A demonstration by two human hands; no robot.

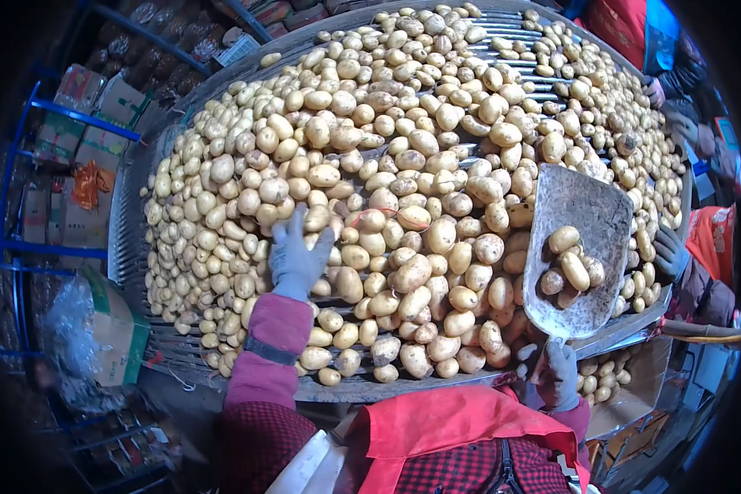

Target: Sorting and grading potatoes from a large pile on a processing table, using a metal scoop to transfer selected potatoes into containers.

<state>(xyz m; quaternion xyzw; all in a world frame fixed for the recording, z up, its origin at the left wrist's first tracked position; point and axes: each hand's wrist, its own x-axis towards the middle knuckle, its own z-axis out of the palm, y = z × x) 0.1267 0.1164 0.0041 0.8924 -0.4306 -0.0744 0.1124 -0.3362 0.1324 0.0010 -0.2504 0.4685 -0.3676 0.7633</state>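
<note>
left hand (298, 259) in grey glove, fingers spread flat on pale yellow potatoes (370, 165) heaped mid-table; right hand (556, 375) closed on handle of dusty grey metal scoop (580, 247), near right, holding several; sorting likely; next, rake more toward scoop

We see the potatoes (403, 206) as matt, pale yellow-brown skins, dusty and faintly mottled, heaped on a dull grey ribbed metal table (132, 239). The scoop (580, 239) looks like worn metal, scuffed and filmed with whitish dirt, and both the left hand (298, 259) and the right hand (558, 375) wear soft grey knitted cloth gloves. Our pink sleeve (267, 346) is fuzzy fabric, the red apron (453, 424) a smoother, slightly shiny cloth, and the boxes (99, 123) matt cardboard.
</note>
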